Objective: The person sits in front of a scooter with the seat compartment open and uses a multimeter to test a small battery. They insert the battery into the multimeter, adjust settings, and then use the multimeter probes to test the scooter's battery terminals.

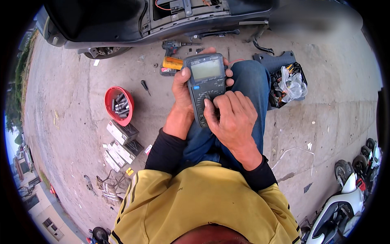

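A dark grey multimeter point(208, 68) with a pale grey display is held upright above my knees. My left hand point(181, 87) wraps around it from behind, thumb on its left edge and fingertips showing along the right edge. On the meter's lower half, my right hand point(233, 116) has its fingers curled, with the thumb and index finger closed at the rotary dial point(207, 98). Part of the dial and the lower face are covered by that hand.
A scooter point(122, 22) with exposed bodywork stands ahead. On the concrete lie a cordless drill point(170, 46), a screwdriver point(145, 86) and several boxes point(122, 132). A red bowl-like container point(109, 99) holds metal sockets. A tool case point(304, 77) sits to the right; parked motorbikes point(341, 207) stand lower right.
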Demonstrator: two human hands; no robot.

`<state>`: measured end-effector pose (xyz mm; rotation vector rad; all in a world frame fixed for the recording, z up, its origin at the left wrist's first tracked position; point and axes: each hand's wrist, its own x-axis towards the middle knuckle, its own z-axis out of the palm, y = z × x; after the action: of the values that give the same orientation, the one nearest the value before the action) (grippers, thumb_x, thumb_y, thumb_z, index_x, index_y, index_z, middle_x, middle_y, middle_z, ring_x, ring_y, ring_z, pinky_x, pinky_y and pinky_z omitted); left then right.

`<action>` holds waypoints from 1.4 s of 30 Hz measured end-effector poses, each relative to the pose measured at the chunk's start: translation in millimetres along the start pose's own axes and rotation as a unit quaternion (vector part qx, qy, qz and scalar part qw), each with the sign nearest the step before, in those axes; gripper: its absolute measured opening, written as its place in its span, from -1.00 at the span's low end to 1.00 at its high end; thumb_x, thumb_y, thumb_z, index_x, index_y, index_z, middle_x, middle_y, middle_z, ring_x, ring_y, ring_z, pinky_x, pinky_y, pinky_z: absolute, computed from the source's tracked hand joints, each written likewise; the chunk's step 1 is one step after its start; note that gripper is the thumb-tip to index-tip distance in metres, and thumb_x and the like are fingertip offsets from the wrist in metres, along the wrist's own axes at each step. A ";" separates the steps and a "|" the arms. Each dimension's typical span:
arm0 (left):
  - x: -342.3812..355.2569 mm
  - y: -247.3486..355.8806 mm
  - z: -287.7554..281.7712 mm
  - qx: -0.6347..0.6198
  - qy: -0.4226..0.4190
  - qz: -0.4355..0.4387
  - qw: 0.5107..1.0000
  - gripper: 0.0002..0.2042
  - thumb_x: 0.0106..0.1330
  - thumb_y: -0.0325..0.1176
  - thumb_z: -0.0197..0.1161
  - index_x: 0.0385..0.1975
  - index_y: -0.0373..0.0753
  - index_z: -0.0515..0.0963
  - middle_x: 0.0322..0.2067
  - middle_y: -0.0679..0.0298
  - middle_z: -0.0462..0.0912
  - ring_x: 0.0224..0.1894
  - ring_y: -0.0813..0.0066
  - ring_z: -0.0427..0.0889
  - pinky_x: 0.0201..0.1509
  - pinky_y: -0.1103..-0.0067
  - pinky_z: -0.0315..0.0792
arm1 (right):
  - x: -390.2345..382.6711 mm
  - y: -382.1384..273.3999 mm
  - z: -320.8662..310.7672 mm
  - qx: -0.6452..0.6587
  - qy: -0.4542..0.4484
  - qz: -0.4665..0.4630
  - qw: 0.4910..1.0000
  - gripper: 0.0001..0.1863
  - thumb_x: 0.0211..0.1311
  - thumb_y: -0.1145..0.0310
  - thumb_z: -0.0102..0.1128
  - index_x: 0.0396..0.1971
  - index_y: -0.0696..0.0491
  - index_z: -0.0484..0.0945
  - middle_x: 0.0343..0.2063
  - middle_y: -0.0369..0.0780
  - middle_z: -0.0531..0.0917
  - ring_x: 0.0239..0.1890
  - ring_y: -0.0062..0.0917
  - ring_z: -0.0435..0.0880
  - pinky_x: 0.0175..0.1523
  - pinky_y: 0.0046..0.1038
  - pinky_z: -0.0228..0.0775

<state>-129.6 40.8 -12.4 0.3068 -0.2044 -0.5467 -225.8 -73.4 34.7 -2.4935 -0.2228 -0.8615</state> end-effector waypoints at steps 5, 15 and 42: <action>0.7 0.2 1.1 0.011 0.007 -0.002 1.000 -0.15 0.24 0.08 0.45 0.48 -0.23 0.36 0.19 -0.18 0.55 0.15 -0.16 0.71 0.20 0.02 0.75 | 1.2 -2.3 2.5 0.027 -0.004 0.029 0.999 -0.67 0.22 0.39 0.51 -0.52 0.00 0.44 -0.58 -0.26 0.48 -0.52 -0.29 0.51 -0.39 -0.23 0.34; 1.4 -1.1 17.3 0.218 0.094 0.015 0.971 -0.11 0.32 0.08 0.49 0.54 -0.27 0.29 0.26 0.00 0.57 0.26 0.15 0.64 0.37 0.27 0.58 | 9.3 13.8 -3.2 0.135 -0.079 0.081 0.984 -0.04 0.44 -0.01 0.45 0.60 0.21 0.20 0.54 0.12 0.22 0.42 0.04 0.45 0.48 -0.13 0.38; -4.0 -8.5 46.6 0.621 0.144 0.152 0.755 -0.58 0.53 -0.61 0.31 0.36 -0.34 0.51 0.37 0.10 0.65 -0.17 0.53 0.76 -0.08 0.58 0.68 | -1.9 73.0 3.2 0.795 -0.062 0.375 0.472 -0.27 0.66 -0.10 -0.02 0.50 0.19 0.30 0.19 0.04 0.66 0.13 -0.25 0.79 0.11 -0.19 0.80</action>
<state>-149.6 25.4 27.8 1.6300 -0.2896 0.0568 -203.5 -135.1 2.4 -0.5831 0.0774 0.1306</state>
